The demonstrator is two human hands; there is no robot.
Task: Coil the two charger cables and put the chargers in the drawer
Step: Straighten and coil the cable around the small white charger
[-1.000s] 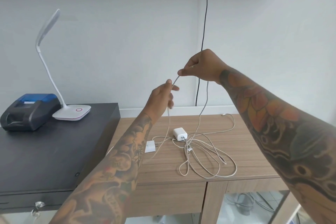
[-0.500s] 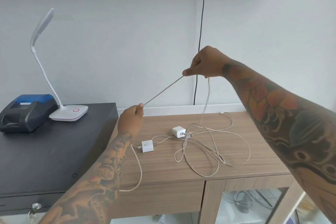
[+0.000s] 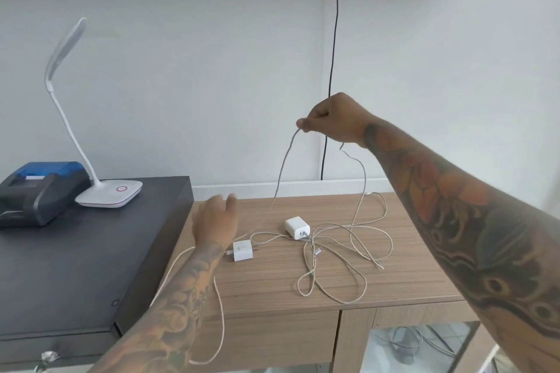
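One cable [image 3: 283,166] hangs pinched in the raised right hand [image 3: 335,119]; the blurred left hand [image 3: 216,221], seemingly open, should regrasp lower for the first coil.

— Where does the view sit?

— On my head, the single one I have. It looks forward and down over the wooden cabinet top [image 3: 348,288], with the white wall straight ahead at twelve o'clock.

— How near?

— Close. My forearms run in from five and seven o'clock and fill the lower corners. My right hand [image 3: 336,121] is raised near the centre; my left hand [image 3: 215,221] is lower, toward nine.

— How wide?

— Wide-angle. The desk lamp [image 3: 91,160] shows at ten o'clock, the black cord [image 3: 333,70] hangs down the wall at twelve, bowed by the lens.
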